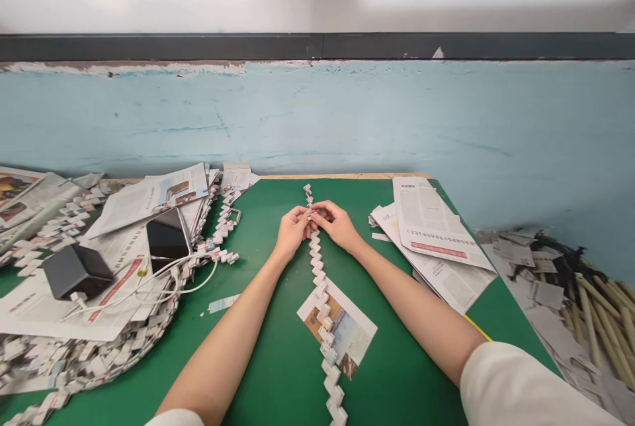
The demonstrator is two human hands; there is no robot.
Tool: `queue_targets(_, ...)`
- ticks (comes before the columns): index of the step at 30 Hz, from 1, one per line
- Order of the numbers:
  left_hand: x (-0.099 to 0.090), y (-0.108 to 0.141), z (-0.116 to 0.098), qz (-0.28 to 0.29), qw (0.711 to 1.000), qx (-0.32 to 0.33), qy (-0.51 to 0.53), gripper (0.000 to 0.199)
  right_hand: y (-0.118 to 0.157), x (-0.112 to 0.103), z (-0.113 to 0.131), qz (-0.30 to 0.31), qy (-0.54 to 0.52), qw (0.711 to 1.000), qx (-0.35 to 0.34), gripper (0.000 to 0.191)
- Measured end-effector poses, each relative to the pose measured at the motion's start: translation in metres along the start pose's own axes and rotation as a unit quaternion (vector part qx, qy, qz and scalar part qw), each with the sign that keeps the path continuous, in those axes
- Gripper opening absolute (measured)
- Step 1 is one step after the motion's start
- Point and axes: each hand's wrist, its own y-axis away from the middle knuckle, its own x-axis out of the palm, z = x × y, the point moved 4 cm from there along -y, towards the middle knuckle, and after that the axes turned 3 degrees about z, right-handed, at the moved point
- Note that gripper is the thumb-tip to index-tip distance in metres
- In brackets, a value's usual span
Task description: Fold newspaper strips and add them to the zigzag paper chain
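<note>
Paper chain [317, 267] lies on the green tabletop [262, 366], at the centre of the frame. Its long axis runs from upper centre to bottom centre, veering slightly right toward the bottom. From the grip, the long zigzag run extends down the frame; a short upper run [308, 194] projects above the fingers.

Left hand [292, 231] is positioned left of this axis, right hand [340, 224] right of it. Neither is clearly nearer: the fingertips of both meet on the line of the chain. Each grip is drawn in to a thumb-and-finger pinch, with almost no gap, and appears to hold the same small section of chain.

Below the grip, the chain passes over a printed sheet [360, 327] and covers part of it.

Limits of view: the lower end of the chain is cut off by the bottom edge. The pinched section is mostly hidden by the fingers; whether the upper and lower runs are continuous there cannot be confirmed. Individual folds at the fingertips are too small to make out.
</note>
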Motion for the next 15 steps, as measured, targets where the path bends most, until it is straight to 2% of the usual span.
queue_targets(11, 0.0010, -0.0022, 0.0037, 0.009, 1.000, 0.009, 0.021, 0.048, -0.0005, 0.0009, -0.0042, 0.003, -0.040, 0.998, 0.040, 0.037)
queue_targets(15, -0.0024, -0.0012, 0.0021, -0.016, 1.000, 0.014, 0.020, 0.047, -0.0006, 0.0015, -0.0029, 0.008, -0.038, 0.998, 0.050, 0.038)
